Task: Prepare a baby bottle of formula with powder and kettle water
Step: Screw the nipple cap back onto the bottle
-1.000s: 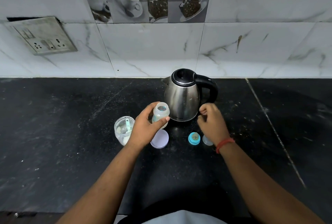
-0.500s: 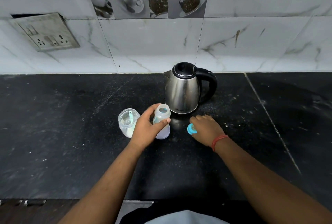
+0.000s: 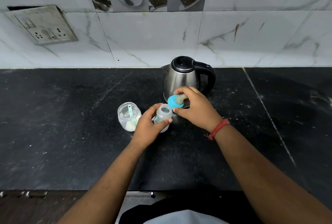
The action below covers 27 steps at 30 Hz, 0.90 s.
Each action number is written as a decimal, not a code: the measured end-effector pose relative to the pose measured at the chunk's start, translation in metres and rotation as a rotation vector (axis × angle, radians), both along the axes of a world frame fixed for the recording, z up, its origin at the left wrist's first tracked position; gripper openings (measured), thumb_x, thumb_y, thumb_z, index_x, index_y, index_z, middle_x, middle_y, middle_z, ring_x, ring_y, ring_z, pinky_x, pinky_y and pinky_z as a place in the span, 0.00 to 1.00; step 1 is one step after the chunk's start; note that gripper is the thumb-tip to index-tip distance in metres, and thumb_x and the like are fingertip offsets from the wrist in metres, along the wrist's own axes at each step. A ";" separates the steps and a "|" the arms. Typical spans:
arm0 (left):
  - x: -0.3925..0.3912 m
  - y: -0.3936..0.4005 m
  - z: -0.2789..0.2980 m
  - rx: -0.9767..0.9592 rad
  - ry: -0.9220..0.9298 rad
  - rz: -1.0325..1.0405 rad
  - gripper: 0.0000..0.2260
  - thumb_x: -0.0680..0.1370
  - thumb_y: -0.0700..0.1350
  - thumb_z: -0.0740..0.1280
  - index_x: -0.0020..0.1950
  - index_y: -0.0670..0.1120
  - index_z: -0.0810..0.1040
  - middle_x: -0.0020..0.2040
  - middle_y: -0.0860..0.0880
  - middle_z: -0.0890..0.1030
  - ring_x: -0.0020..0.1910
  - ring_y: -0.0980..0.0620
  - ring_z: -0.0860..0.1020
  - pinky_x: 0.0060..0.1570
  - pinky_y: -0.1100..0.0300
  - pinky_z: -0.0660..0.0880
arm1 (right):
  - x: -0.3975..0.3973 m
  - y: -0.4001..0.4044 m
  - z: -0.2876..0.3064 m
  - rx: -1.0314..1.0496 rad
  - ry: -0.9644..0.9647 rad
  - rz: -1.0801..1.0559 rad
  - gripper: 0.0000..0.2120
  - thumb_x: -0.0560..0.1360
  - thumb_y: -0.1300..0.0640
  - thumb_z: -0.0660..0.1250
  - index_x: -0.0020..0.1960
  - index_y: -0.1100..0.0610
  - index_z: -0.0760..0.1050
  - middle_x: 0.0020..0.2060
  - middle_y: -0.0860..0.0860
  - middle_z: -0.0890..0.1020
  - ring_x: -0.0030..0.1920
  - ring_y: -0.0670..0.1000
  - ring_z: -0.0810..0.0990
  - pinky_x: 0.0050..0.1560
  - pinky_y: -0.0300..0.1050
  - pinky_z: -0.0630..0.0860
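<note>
**Teat ring held at the open bottle mouth**

In front of the kettle (image 3: 181, 78), the left hand (image 3: 149, 126) wraps its fingers around the open bottle (image 3: 163, 114), upright on the worktop (image 3: 62, 116). The right hand (image 3: 195, 108) pinches the blue teat ring (image 3: 173, 103), tilted, just beside the mouth. The powder jar (image 3: 128, 116) stands left of the bottle. Risk: a tilted ring may cross-thread and leak; a loose grip could tip the bottle.

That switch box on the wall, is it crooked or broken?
Yes. The switch box at the upper left sits tilted, with a dark gap above its top edge, as if pulled loose from the tiles. It also looks grimy. Whether it works cannot be told.
</note>
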<state>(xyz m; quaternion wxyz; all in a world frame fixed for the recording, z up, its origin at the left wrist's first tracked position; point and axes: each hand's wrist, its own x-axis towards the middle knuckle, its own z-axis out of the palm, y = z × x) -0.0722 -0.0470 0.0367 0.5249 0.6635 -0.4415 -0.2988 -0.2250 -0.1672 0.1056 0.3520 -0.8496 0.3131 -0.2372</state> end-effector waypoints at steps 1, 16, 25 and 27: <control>-0.001 0.000 0.001 -0.004 -0.006 -0.007 0.21 0.75 0.43 0.78 0.66 0.53 0.78 0.58 0.58 0.84 0.58 0.61 0.81 0.58 0.68 0.75 | 0.001 0.001 0.002 -0.026 0.033 0.034 0.21 0.69 0.60 0.77 0.60 0.51 0.76 0.56 0.45 0.76 0.55 0.45 0.76 0.57 0.38 0.75; 0.000 -0.007 0.004 -0.004 -0.091 -0.042 0.25 0.74 0.44 0.79 0.69 0.50 0.78 0.61 0.54 0.83 0.61 0.58 0.81 0.64 0.54 0.78 | 0.016 0.002 0.016 -0.197 0.339 0.249 0.24 0.69 0.61 0.74 0.62 0.48 0.74 0.57 0.45 0.75 0.58 0.50 0.74 0.57 0.52 0.76; 0.002 -0.013 0.003 -0.004 -0.109 -0.035 0.26 0.71 0.50 0.79 0.68 0.54 0.78 0.60 0.54 0.83 0.60 0.54 0.81 0.63 0.46 0.78 | 0.018 -0.005 0.021 -0.218 0.370 0.172 0.18 0.69 0.49 0.77 0.54 0.52 0.73 0.50 0.46 0.76 0.49 0.50 0.76 0.48 0.50 0.76; 0.003 -0.015 0.004 -0.009 -0.128 -0.037 0.26 0.71 0.53 0.79 0.68 0.56 0.78 0.60 0.54 0.83 0.60 0.53 0.81 0.62 0.45 0.78 | 0.019 -0.005 0.022 -0.265 0.398 0.151 0.19 0.70 0.44 0.76 0.52 0.52 0.72 0.48 0.46 0.75 0.47 0.50 0.76 0.44 0.48 0.73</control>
